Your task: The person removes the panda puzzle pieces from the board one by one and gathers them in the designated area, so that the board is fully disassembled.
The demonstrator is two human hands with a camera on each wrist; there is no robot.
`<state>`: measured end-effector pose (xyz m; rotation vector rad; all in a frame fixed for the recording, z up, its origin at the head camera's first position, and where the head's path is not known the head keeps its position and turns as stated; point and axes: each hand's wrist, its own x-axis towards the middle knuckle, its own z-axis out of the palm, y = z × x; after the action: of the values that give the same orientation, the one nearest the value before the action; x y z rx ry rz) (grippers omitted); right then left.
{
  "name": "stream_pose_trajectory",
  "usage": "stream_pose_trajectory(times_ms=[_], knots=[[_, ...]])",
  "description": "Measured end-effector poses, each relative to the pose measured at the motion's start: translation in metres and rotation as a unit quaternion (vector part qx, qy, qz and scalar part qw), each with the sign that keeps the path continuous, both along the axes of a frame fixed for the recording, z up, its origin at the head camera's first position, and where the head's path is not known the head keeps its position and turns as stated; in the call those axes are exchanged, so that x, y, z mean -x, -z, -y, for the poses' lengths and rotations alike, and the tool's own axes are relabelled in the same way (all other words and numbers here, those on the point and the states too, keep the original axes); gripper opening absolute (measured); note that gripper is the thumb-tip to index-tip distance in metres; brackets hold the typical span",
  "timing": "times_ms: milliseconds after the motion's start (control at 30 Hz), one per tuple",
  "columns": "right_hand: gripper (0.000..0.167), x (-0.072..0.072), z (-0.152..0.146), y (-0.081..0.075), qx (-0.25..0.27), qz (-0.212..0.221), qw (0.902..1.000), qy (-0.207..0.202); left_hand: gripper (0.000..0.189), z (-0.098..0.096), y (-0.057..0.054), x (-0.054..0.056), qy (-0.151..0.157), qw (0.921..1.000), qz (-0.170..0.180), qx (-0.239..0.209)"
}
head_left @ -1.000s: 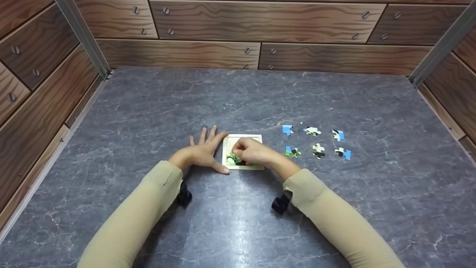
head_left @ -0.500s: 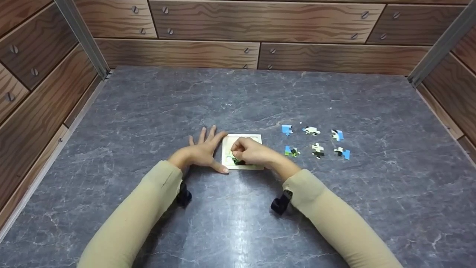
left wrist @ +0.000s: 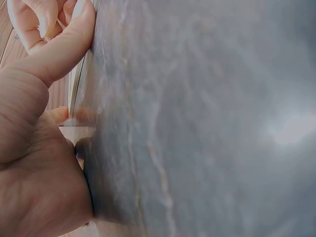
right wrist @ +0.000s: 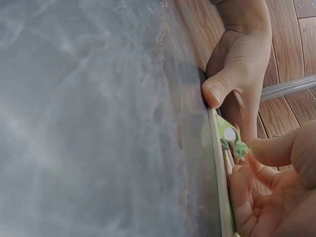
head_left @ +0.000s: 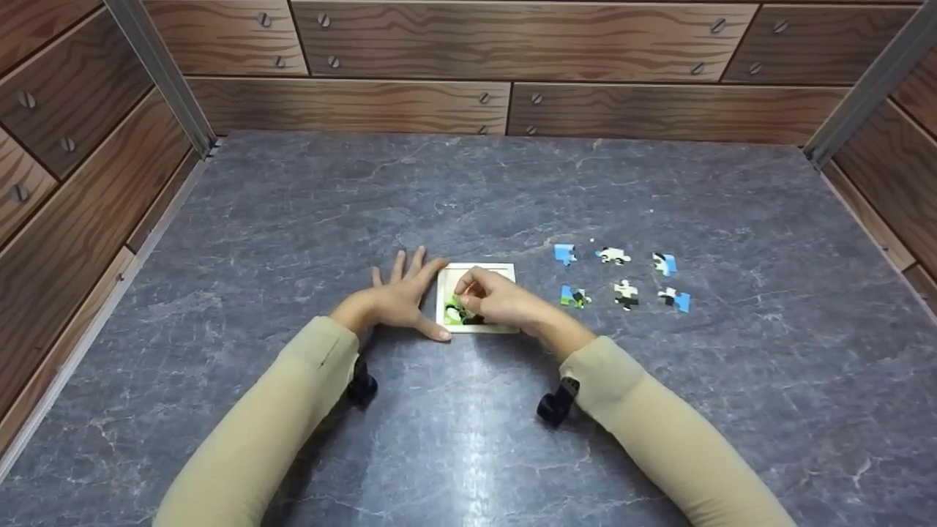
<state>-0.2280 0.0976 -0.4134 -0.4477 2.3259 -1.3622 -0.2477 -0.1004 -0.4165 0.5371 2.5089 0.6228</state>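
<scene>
A small square puzzle tray [head_left: 479, 329] with a pale rim lies in front of me. My left hand [head_left: 395, 301] is spread flat at its left side, thumb at the near corner and index finger at the far corner. Over the tray, my right hand [head_left: 496, 296] pinches a green, black and white puzzle piece [right wrist: 229, 134] between thumb and fingers. In the right wrist view that piece stands tilted up from the tray's edge. The right hand hides much of the tray's inside. In the left wrist view the left thumb [left wrist: 64, 52] shows beside the tray edge.
Several loose puzzle pieces lie in two rows right of the tray, among them a blue corner piece [head_left: 564, 254], a white and black piece [head_left: 626, 294] and a blue-edged piece [head_left: 674, 299]. Wood-patterned walls [head_left: 410, 106] enclose the grey marbled table [head_left: 351, 197].
The piece at the right fingertips has tipped slightly, and its green face shows more. The right thumb and index finger have shifted a little; the left hand keeps its place.
</scene>
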Motion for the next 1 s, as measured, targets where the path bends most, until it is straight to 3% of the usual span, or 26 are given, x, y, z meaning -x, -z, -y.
stream_pose_trajectory(times_ms=[233, 367, 1000], knots=[[0.001, -0.0008, 0.0045, 0.0063, 0.031, -0.039, 0.9971, 0.057, 0.119, -0.0004, -0.0009, -0.0011, 0.001, 1.0, 0.001, -0.004], [0.007, -0.0015, 0.0062, 0.0068, 0.056, -0.041, 0.994, 0.084, 0.118, 0.0003, -0.0007, -0.0008, -0.002, 1.0, 0.004, -0.006], [0.006, -0.0044, -0.0016, 0.0008, 0.034, -0.065, 0.9968, 0.031, 0.118, -0.0008, -0.0008, 0.0, -0.003, 1.0, -0.001, -0.002]])
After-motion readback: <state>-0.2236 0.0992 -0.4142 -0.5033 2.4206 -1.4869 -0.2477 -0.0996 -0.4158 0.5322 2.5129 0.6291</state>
